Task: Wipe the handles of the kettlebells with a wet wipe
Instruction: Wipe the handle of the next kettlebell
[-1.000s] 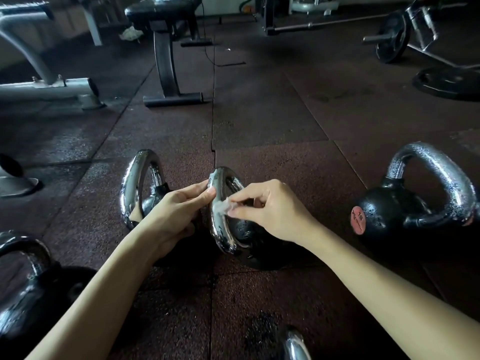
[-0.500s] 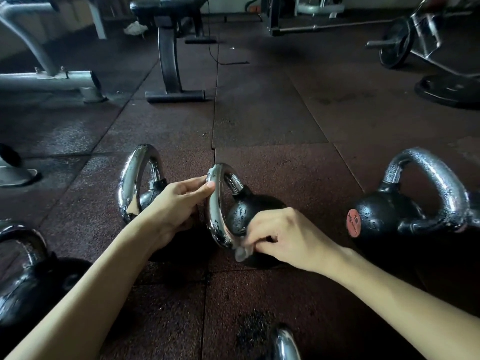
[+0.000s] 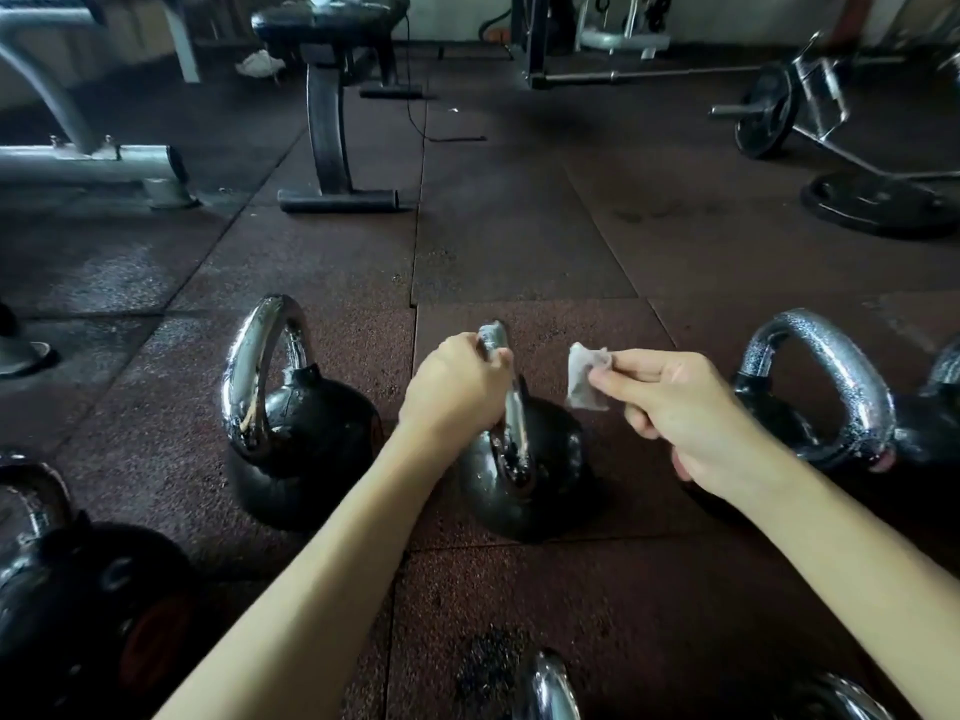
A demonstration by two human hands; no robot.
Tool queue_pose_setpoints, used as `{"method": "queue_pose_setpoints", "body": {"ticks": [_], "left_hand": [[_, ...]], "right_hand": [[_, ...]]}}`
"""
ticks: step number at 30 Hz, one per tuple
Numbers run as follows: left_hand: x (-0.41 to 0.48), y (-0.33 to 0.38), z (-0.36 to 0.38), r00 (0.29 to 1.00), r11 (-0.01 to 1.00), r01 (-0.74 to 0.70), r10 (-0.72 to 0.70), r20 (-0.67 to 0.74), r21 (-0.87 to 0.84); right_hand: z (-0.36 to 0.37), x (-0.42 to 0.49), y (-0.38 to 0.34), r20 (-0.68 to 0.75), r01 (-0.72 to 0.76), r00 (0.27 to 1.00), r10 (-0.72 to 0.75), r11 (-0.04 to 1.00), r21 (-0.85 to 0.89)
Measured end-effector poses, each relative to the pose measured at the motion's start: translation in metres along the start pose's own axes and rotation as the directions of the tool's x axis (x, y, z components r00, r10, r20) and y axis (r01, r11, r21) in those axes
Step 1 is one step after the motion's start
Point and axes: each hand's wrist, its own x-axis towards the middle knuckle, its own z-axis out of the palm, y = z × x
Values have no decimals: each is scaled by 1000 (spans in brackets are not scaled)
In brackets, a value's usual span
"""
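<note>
Now the left hand (image 3: 457, 392) grips the middle kettlebell's handle (image 3: 511, 407), while the right hand (image 3: 675, 402) pinches a wet wipe (image 3: 587, 379) just beside it.

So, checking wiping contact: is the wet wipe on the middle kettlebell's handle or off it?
Off. The right hand pinches the wet wipe clear of the handle, which the left hand grips.

I identify a gym by rubber floor tiles (image 3: 519, 241), a bench (image 3: 324, 137), a weight plate (image 3: 763, 119) and chrome-handled kettlebells (image 3: 301, 439).
</note>
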Motion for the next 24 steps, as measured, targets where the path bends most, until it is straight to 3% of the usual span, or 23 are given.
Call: {"method": "queue_pose_setpoints", "body": {"ticks": [3, 7, 10, 12, 15, 18, 21, 24], "left_hand": [[8, 17, 17, 998, 989, 2, -10, 54, 146], [4, 41, 39, 990, 991, 23, -40, 132, 131], [3, 37, 28, 994, 986, 28, -45, 102, 165], [0, 31, 9, 998, 998, 0, -5, 70, 63], [-9, 25, -13, 992, 963, -117, 126, 24, -242], [-16, 23, -28, 950, 846, -177, 280, 136, -503], [-18, 21, -36, 928, 793, -194, 340, 154, -578], [-12, 10, -33, 956, 766, -143, 270, 112, -626]], "right_hand": [[-17, -6, -2, -45, -61, 997, 63, 998, 32], [-30, -13, -9, -93, -68, 993, 76, 994, 91], [-34, -15, -25, -128, -72, 988, 87, 991, 114], [-32, -15, -35, -107, -62, 991, 75, 991, 119], [-18, -13, -47, -49, 6, 999, -5, 1000, 18], [-2, -8, -57, -3, 31, 1000, -31, 999, 45], [14, -5, -64, 28, 24, 999, -25, 998, 49], [25, -3, -67, 48, 0, 999, 1, 1000, -21]]}}
